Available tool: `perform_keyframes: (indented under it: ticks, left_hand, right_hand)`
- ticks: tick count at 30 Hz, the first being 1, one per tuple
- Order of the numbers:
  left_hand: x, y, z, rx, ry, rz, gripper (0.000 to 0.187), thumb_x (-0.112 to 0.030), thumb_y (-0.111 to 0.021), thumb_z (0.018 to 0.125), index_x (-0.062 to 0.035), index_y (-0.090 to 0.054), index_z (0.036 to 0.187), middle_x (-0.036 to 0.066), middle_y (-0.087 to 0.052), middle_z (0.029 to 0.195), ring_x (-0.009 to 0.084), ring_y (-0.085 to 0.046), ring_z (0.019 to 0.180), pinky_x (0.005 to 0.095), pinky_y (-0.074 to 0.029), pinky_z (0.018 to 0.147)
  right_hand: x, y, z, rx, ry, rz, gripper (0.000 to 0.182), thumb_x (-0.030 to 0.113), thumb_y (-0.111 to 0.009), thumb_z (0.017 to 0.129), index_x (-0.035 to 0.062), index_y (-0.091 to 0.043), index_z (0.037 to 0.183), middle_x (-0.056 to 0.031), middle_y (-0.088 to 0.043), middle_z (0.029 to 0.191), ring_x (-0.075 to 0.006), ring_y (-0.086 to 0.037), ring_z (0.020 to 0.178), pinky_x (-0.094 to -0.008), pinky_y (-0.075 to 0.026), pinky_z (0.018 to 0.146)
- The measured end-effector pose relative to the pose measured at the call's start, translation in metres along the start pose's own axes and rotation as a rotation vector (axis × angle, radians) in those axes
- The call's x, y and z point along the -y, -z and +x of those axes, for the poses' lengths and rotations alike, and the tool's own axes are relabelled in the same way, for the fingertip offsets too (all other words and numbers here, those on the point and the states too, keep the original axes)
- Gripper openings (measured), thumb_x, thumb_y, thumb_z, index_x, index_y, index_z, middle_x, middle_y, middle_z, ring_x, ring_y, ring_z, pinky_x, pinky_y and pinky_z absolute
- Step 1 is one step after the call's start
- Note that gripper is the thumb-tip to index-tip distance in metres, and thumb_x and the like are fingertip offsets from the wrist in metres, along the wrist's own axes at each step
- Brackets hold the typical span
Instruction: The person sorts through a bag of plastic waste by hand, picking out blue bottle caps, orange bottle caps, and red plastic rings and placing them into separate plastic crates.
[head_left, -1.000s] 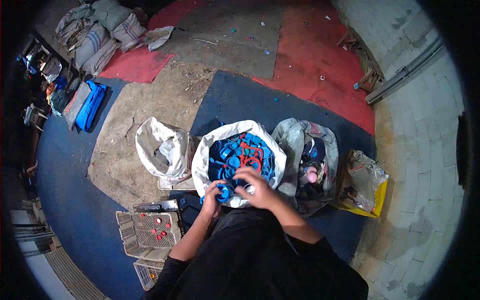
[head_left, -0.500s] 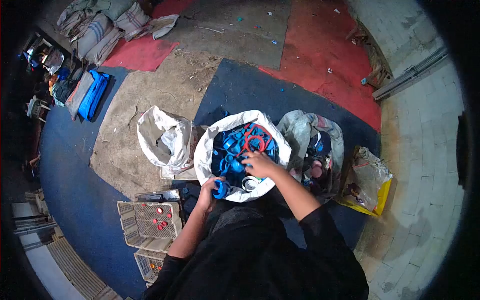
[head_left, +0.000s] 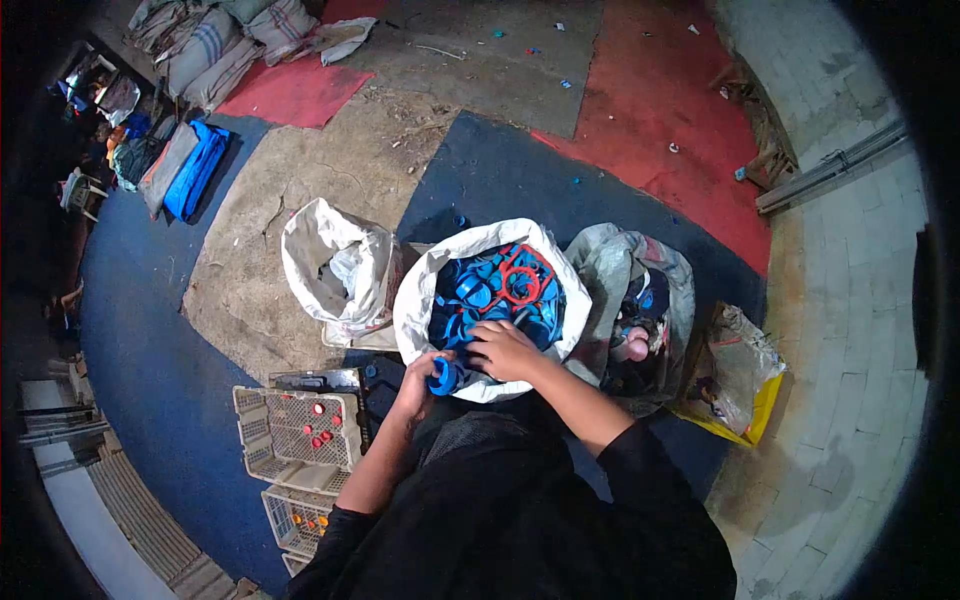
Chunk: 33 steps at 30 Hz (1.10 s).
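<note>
In front of me a white woven sack (head_left: 413,300) stands with its mouth rolled open. Blue plastic caps and rings (head_left: 473,290) fill it, with a red plastic ring (head_left: 521,285) on top. My left hand (head_left: 420,383), at the sack's near-left rim, is closed around blue plastic caps (head_left: 446,376). Over the near part of the pile lies my right hand (head_left: 503,350), its fingers apart and reaching among the blue pieces. Its palm and whatever lies beneath it are hidden.
Another white sack (head_left: 300,255) stands left, a grey sack (head_left: 600,250) with mixed pieces right, then a yellow-edged bag (head_left: 768,400) by the wall. Crates (head_left: 255,455) with red and orange caps sit at lower left. Filled sacks (head_left: 205,55) lie far left.
My right hand has moved nearer to me and left, over the sack's near side. The white ring seen there before is out of sight. My left hand keeps hold of the blue caps.
</note>
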<state>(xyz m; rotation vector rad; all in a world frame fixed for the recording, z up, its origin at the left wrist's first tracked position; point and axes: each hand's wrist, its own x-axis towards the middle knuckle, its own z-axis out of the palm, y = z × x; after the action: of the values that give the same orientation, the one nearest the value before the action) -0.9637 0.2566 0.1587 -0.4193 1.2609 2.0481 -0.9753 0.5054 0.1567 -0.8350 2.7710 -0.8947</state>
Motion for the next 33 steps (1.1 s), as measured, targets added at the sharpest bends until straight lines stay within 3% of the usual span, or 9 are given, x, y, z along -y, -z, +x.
perform_keyframes:
  ticks: [7, 10, 12, 16, 20, 24, 26, 31, 33]
  left_hand:
    - [0.006, 0.004, 0.000, 0.008, -0.049, 0.012, 0.044, -0.007, -0.051, 0.073, 0.0052, -0.068, 0.112, 0.018, -0.065, 0.129, 0.0284, -0.059, 0.121, 0.0366, -0.043, 0.108]
    - [0.003, 0.001, -0.004, -0.002, -0.054, 0.015, 0.044, -0.008, -0.051, 0.074, 0.0052, -0.068, 0.112, 0.018, -0.065, 0.130, 0.0281, -0.059, 0.122, 0.0360, -0.043, 0.109]
    - [0.005, 0.002, -0.004, -0.005, -0.073, -0.011, 0.043, -0.009, -0.051, 0.075, 0.0042, -0.068, 0.112, 0.017, -0.065, 0.131, 0.0277, -0.060, 0.120, 0.0363, -0.045, 0.106]
    - [-0.001, 0.000, -0.009, -0.045, -0.075, -0.186, 0.042, -0.014, -0.052, 0.077, -0.0007, -0.066, 0.114, 0.016, -0.064, 0.134, 0.0263, -0.063, 0.112, 0.0381, -0.053, 0.092]
    - [-0.009, -0.005, -0.016, -0.102, -0.059, -0.318, 0.040, -0.019, -0.053, 0.079, -0.0049, -0.065, 0.115, 0.014, -0.061, 0.141, 0.0249, -0.065, 0.102, 0.0381, -0.054, 0.075]
    - [-0.007, -0.006, -0.014, -0.089, -0.085, -0.331, 0.041, -0.019, -0.052, 0.079, -0.0047, -0.065, 0.115, 0.013, -0.057, 0.147, 0.0250, -0.063, 0.098, 0.0367, -0.052, 0.071]
    - [-0.011, -0.008, -0.014, -0.110, -0.068, -0.351, 0.041, -0.019, -0.052, 0.080, -0.0047, -0.065, 0.116, 0.013, -0.056, 0.148, 0.0249, -0.063, 0.096, 0.0366, -0.050, 0.069]
    - [-0.001, 0.007, -0.005, -0.024, -0.073, -0.311, 0.038, -0.021, -0.051, 0.084, -0.0060, -0.064, 0.117, 0.012, -0.054, 0.149, 0.0260, -0.061, 0.102, 0.0390, -0.051, 0.071]
    - [-0.001, 0.008, -0.003, -0.004, -0.066, -0.283, 0.037, -0.022, -0.051, 0.086, -0.0067, -0.063, 0.117, 0.011, -0.054, 0.150, 0.0265, -0.061, 0.105, 0.0397, -0.051, 0.072]
  right_hand:
    - [-0.019, 0.036, 0.003, 0.061, -0.179, -0.351, 0.036, 0.042, -0.071, 0.089, 0.0073, -0.080, 0.083, -0.0096, -0.071, 0.116, -0.0295, -0.055, 0.125, -0.0527, -0.033, 0.110]
    - [0.004, 0.047, 0.027, -0.024, -0.422, -0.395, 0.033, 0.040, -0.072, 0.088, 0.0082, -0.080, 0.087, -0.0091, -0.071, 0.111, -0.0287, -0.057, 0.117, -0.0508, -0.036, 0.099]
    - [0.008, 0.031, 0.042, -0.123, -0.322, -0.358, 0.032, 0.038, -0.073, 0.086, 0.0101, -0.077, 0.101, -0.0086, -0.068, 0.110, -0.0280, -0.057, 0.108, -0.0492, -0.038, 0.090]
    - [0.017, -0.012, 0.057, -0.055, -0.053, -0.070, 0.042, 0.024, -0.076, 0.084, 0.0137, -0.070, 0.124, -0.0104, -0.061, 0.135, -0.0295, -0.055, 0.123, -0.0470, -0.042, 0.102]
    - [0.005, -0.018, 0.039, 0.169, -0.144, -0.101, 0.049, 0.020, -0.079, 0.082, 0.0139, -0.068, 0.129, -0.0102, -0.058, 0.142, -0.0301, -0.050, 0.134, -0.0462, -0.041, 0.108]
    - [-0.015, -0.008, 0.018, 0.161, -0.157, -0.118, 0.044, 0.029, -0.078, 0.083, 0.0120, -0.070, 0.123, -0.0086, -0.062, 0.127, -0.0277, -0.055, 0.123, -0.0451, -0.043, 0.102]
    - [-0.017, 0.012, 0.012, 0.156, -0.134, -0.222, 0.044, 0.047, -0.074, 0.085, 0.0113, -0.074, 0.111, -0.0107, -0.066, 0.108, -0.0282, -0.059, 0.113, -0.0448, -0.043, 0.096]
    - [-0.010, 0.047, 0.047, 0.174, -0.478, -0.132, 0.047, 0.050, -0.075, 0.083, 0.0072, -0.073, 0.102, -0.0128, -0.066, 0.105, -0.0321, -0.060, 0.109, -0.0498, -0.044, 0.094]
    - [-0.019, 0.031, 0.064, -0.111, -0.391, -0.073, 0.047, 0.049, -0.075, 0.084, 0.0077, -0.072, 0.106, -0.0132, -0.066, 0.104, -0.0331, -0.061, 0.109, -0.0506, -0.046, 0.094]
